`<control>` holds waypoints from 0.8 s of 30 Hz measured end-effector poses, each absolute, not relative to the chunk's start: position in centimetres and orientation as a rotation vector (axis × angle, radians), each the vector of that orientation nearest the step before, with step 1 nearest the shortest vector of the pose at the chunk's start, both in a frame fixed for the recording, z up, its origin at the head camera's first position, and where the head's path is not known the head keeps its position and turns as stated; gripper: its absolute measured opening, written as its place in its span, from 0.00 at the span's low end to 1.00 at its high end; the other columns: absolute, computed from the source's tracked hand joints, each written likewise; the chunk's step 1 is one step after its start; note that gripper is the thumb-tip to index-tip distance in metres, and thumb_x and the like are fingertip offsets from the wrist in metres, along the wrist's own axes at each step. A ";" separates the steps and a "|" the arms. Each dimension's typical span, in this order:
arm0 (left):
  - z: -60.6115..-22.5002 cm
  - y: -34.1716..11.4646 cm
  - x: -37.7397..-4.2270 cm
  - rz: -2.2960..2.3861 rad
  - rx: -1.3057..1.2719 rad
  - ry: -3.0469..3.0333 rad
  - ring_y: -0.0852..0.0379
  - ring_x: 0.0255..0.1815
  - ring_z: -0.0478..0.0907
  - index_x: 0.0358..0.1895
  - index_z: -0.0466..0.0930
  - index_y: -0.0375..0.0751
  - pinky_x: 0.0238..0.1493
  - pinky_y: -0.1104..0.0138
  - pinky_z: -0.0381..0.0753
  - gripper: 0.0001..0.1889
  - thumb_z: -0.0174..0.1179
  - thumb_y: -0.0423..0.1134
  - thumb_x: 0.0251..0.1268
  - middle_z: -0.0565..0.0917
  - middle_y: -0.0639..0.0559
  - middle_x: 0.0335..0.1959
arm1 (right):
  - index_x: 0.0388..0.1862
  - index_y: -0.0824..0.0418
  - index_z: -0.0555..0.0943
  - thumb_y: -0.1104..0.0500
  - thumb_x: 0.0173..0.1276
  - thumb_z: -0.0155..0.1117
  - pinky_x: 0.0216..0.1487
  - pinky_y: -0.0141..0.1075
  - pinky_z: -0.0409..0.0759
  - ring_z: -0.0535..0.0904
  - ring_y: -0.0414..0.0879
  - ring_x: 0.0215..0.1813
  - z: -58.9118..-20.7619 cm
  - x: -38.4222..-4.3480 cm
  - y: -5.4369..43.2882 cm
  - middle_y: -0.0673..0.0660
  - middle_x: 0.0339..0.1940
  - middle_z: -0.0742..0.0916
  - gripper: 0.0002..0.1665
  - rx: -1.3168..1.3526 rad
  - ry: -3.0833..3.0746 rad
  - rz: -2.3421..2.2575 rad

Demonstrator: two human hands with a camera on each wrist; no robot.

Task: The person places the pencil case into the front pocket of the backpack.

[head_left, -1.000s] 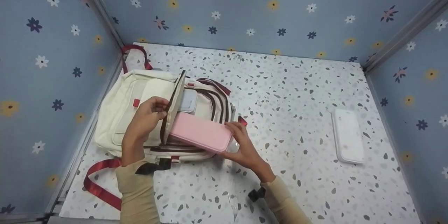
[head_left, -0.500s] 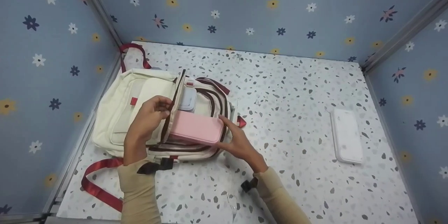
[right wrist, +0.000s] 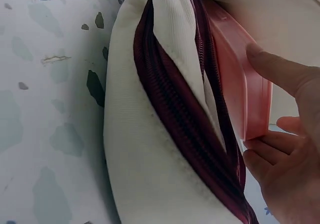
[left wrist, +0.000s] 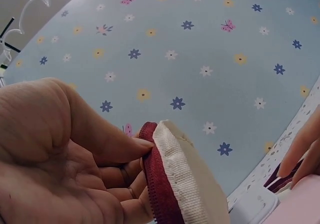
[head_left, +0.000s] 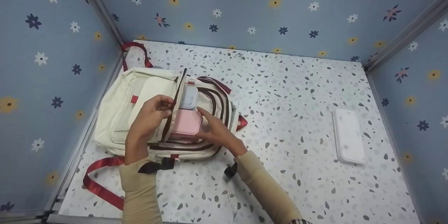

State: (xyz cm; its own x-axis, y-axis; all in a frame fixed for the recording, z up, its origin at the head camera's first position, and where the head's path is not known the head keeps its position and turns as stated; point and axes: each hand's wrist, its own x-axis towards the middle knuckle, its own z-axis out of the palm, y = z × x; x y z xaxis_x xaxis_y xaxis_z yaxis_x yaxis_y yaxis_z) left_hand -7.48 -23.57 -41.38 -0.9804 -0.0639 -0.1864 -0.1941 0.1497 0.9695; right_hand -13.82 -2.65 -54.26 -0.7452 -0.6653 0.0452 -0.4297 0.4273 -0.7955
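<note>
A cream backpack (head_left: 120, 119) with dark red zips lies on the speckled table, its front pocket unzipped. My left hand (head_left: 147, 119) pinches the pocket's zip edge (left wrist: 162, 184) between thumb and fingers and holds the flap (head_left: 176, 105) raised. The pink box-shaped case (head_left: 188, 122) sits partly inside the pocket; its inner end is hidden behind the flap. My right hand (head_left: 217, 131) grips the case's outer end, thumb on one side and fingers on the other. Next to it in the pocket is a pale blue case (head_left: 189, 98), also partly covered.
A white flat case (head_left: 348, 135) lies apart at the right of the table (head_left: 287, 112). Red straps (head_left: 101, 185) trail from the bag at the left. Flowered panels (head_left: 245, 10) enclose the table at the back and both sides.
My right hand has moved left, and the pink case has slid deeper into the pocket, so less of it shows. The left hand keeps its hold on the flap.
</note>
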 end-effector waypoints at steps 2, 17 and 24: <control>-41.4 -23.5 -7.5 1.962 -0.259 2.306 0.56 0.45 0.69 0.53 0.67 0.23 0.45 0.72 0.73 0.15 0.44 0.18 0.62 0.71 0.44 0.44 | 0.75 0.55 0.56 0.54 0.53 0.75 0.71 0.39 0.63 0.67 0.47 0.70 -54.3 -14.1 -3.2 0.55 0.71 0.71 0.55 -0.966 2.404 -1.213; -41.5 -23.8 -7.5 1.969 -0.273 2.304 0.56 0.46 0.69 0.54 0.66 0.23 0.46 0.73 0.74 0.16 0.43 0.19 0.62 0.72 0.43 0.46 | 0.74 0.61 0.57 0.48 0.56 0.73 0.71 0.38 0.62 0.67 0.50 0.70 -54.1 -13.0 -3.5 0.58 0.71 0.70 0.52 -0.995 2.498 -1.189; -41.5 -23.8 -7.5 1.980 -0.280 2.304 0.57 0.45 0.69 0.53 0.66 0.23 0.46 0.73 0.73 0.15 0.44 0.19 0.62 0.72 0.45 0.45 | 0.74 0.60 0.56 0.53 0.66 0.64 0.61 0.40 0.74 0.79 0.50 0.58 -53.4 -11.4 -2.3 0.60 0.68 0.74 0.43 -1.016 2.440 -1.184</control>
State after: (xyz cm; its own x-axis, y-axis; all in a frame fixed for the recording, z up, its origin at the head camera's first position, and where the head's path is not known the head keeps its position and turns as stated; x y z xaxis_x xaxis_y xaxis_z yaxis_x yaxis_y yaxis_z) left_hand -7.47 -23.84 -41.47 -0.9791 -0.0792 -0.1875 -0.1972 0.1423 0.9700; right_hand -11.37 -2.27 -53.40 -0.7274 -0.6817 0.0780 -0.4830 0.4280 -0.7639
